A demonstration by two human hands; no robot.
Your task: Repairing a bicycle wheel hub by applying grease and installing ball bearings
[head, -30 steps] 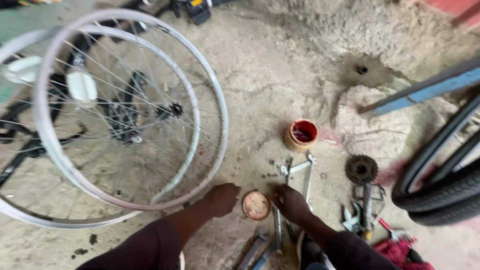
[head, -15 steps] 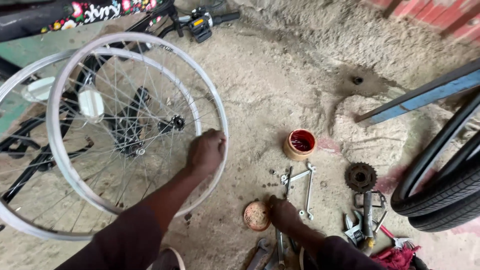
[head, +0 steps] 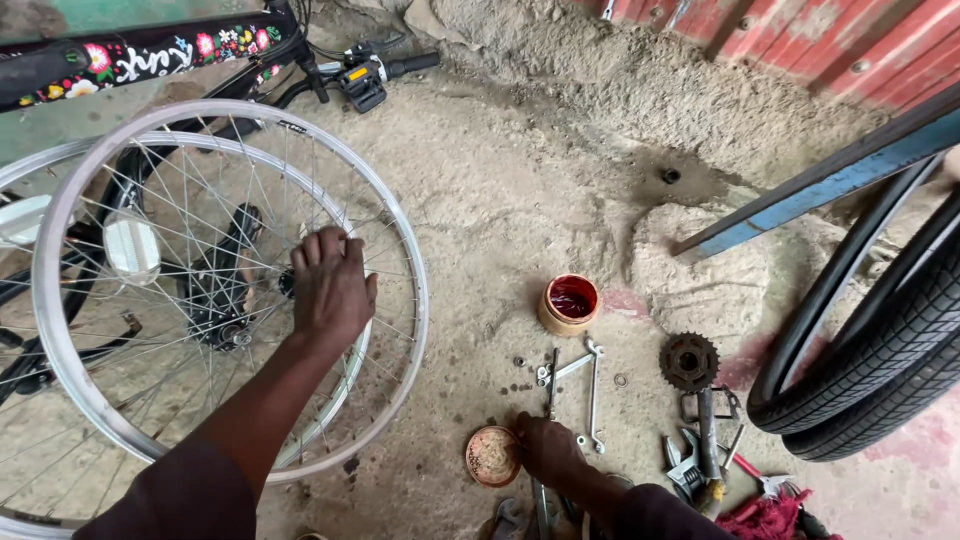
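Left hand (head: 332, 283) laid palm-down over the spokes of the silver wheel (head: 395, 240), fingers spread and curled lightly onto the wires, gripping nothing firmly; wheel flat on the dusty concrete floor (head: 500, 200), overlapping a second silver rim (head: 30, 170) beneath and to the left, with a dark hub (head: 215, 320) showing through the spokes. Right hand (head: 548, 447) low near the bottom edge, knuckles up, fingertips touching the edge of a small round rusty lid (head: 492, 456); whether anything pinched under those fingers, impossible to tell. Just above that hand, two slim metal spanners (head: 592, 385) lying crossed, small nuts (head: 520, 362) scattered beside them. Further up, an orange tub of red grease (head: 569, 303), open, standing upright, well apart from both hands. To the right, a black toothed sprocket (head: 689, 360); below it pliers and other tools (head: 700, 455) in a heap beside a red rag (head: 765, 520). Black tyres (head: 880, 360) leaning at the right edge, under a blue metal bar (head: 820, 185); a bicycle frame with flower pattern (head: 140, 55) along the top left.
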